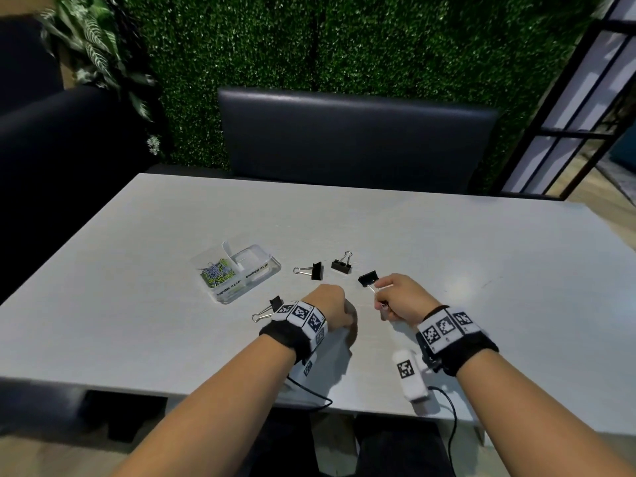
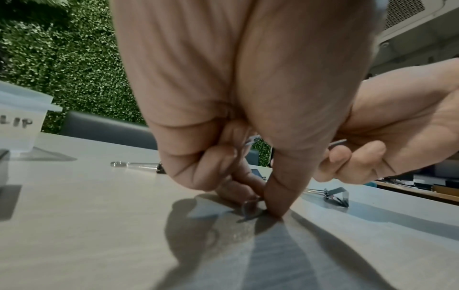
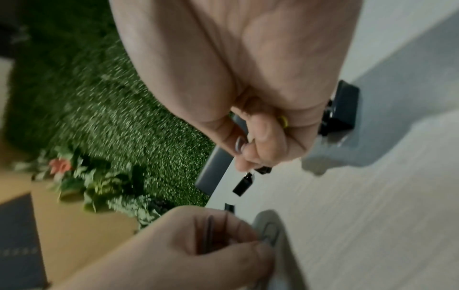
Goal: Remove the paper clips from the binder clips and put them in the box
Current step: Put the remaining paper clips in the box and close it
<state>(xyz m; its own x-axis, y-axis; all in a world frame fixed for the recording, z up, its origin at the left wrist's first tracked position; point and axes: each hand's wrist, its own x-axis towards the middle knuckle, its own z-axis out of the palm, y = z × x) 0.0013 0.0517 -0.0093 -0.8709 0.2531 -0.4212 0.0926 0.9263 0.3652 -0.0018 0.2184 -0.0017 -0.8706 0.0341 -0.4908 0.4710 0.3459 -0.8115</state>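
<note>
Several black binder clips lie on the white table: one and another at the middle, a third by my right hand, a fourth beside my left wrist. My left hand is curled, thumb tip down on the table, pinching a silver paper clip there. My right hand hovers just right of it and grips paper clips, one yellow and one grey. The third clip's wire handle points at its fingers. The clear box stands to the left, with coloured paper clips in its left compartment.
A dark padded chair stands across the table before a green hedge wall. A dark bench runs along the left. A white tagged device and black cables lie near the table's front edge, under my right wrist.
</note>
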